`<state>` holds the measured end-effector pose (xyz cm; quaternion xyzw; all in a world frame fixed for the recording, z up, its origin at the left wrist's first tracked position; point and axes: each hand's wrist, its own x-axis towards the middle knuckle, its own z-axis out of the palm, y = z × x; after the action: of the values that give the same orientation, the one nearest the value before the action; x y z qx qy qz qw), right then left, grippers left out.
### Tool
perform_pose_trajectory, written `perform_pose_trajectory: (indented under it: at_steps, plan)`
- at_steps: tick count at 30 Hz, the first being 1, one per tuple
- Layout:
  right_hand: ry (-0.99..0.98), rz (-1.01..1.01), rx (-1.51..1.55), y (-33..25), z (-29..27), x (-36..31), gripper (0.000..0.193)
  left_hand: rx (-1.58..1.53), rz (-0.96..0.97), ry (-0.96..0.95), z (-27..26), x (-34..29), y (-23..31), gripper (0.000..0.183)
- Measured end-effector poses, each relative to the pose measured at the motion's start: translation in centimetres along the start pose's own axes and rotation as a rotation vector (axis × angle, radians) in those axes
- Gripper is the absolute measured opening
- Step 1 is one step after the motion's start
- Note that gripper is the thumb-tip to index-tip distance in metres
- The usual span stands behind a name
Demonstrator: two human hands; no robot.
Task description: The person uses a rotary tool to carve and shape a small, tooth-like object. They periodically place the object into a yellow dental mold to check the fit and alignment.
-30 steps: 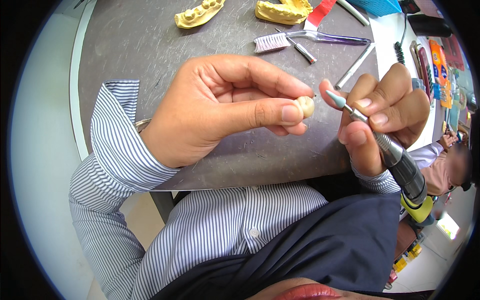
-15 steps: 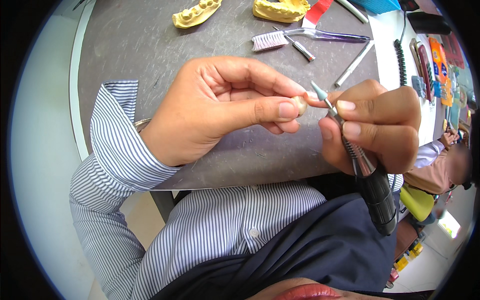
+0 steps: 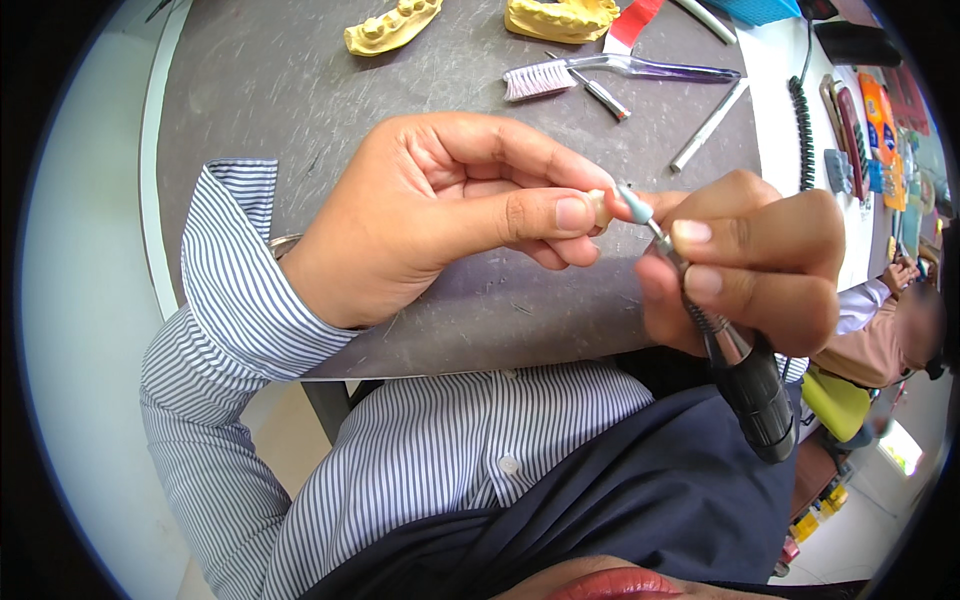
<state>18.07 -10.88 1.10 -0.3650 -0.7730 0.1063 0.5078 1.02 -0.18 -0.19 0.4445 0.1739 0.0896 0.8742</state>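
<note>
Between the thumb and index fingertip of my left hand [image 3: 450, 195] is a small cream-coloured dental crown [image 3: 600, 207], partly covered by the fingers. My right hand [image 3: 765, 255] grips a black and silver rotary handpiece [image 3: 735, 345] like a pen. A pale blue-grey pointed grinding bur [image 3: 635, 206] sticks out of its tip. The bur lies just right of the crown, close to the left fingertips; whether it touches the crown I cannot tell. One finger of the right hand reaches behind the bur toward the crown.
Beyond my hands lie two yellow dental casts [image 3: 393, 27], a toothbrush [image 3: 620, 70], a thin metal bur [image 3: 605, 100], a silver rod-shaped tool [image 3: 710, 125] and a red strip [image 3: 632, 22]. A coiled black cord [image 3: 803, 135] runs at the right. Another person [image 3: 880, 335] sits at far right.
The handpiece has tilted slightly, and its bur has dropped a little lower beside the crown. The crown has turned slightly in my left fingers.
</note>
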Motion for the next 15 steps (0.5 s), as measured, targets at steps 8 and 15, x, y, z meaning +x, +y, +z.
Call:
perform_pose_trajectory:
  at_steps: [8, 15]
  plan:
    - [0.035, 0.185, 0.033, -0.2, -1.1, -0.3, 0.027, -0.056, -0.039, -0.036, 0.0, 0.0, 0.3, 0.018]
    - [0.02, 0.219, 0.298, 0.9, -1.0, -0.3, 0.021, -0.06, -0.026, -0.039, -0.2, 0.1, 0.2, 0.019]
